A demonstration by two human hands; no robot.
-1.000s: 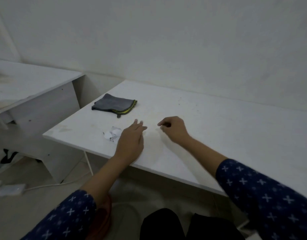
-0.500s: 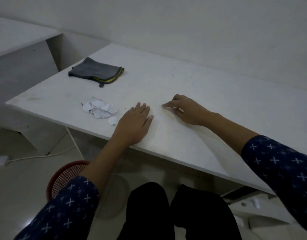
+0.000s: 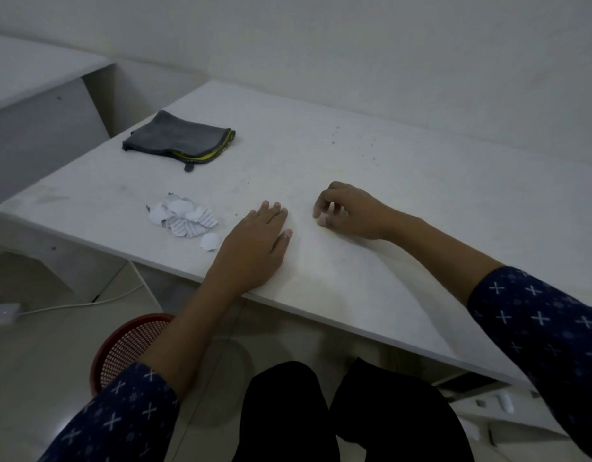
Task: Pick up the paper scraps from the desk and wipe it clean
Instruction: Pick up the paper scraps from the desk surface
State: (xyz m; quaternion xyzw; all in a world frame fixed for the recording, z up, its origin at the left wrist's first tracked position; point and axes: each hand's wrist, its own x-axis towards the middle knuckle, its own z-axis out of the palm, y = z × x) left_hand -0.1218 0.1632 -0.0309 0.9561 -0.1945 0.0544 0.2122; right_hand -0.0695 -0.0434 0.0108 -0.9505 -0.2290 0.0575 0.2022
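Just beside left hand (image 3: 254, 245) — paper scraps (image 3: 183, 218)

beyond the work: floor, furniture, wall

red mesh basket (image 3: 128, 345) stands on the pale tiled floor (image 3: 37, 368), low left, its right side hidden. white cable (image 3: 88, 302) trails over the tiles to a white box (image 3: 1, 313) at the left edge. second white table (image 3: 27, 75) far left, against a plain pale wall (image 3: 354, 45). dark trousers (image 3: 321, 415) bottom centre. small white object (image 3: 504, 402) lower right, too blurred to identify.
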